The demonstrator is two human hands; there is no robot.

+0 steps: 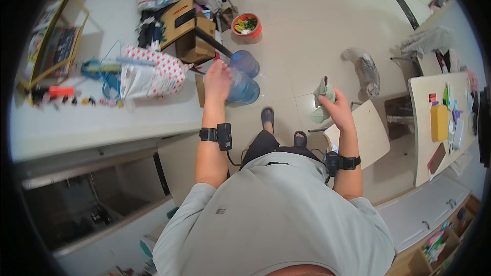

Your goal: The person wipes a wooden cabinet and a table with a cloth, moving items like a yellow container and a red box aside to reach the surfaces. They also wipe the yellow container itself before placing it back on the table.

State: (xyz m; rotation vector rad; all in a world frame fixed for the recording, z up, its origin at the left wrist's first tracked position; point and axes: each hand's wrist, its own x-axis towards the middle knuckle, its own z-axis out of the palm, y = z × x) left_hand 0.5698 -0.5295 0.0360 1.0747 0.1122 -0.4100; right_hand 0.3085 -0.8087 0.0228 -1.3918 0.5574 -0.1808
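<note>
My right hand (339,108) is closed around a folded pale green cloth (323,94), which hangs over the tiled floor beside a light wooden chair (370,132). My left hand (218,78) is raised over the end of the white counter, its fingers curled; whether it holds something small is unclear. Just beyond it, two blue plastic water jugs (245,89) stand on the floor. A white bag with red hearts (165,71) lies on the counter to the left of that hand. Black devices are strapped to both forearms.
A grey cat (366,71) is on the floor ahead to the right. An orange bucket (247,28) stands past the jugs, near a wooden desk (184,19) with a dark phone. At the right, a pale table (422,122) carries a yellow case (439,123) and small items.
</note>
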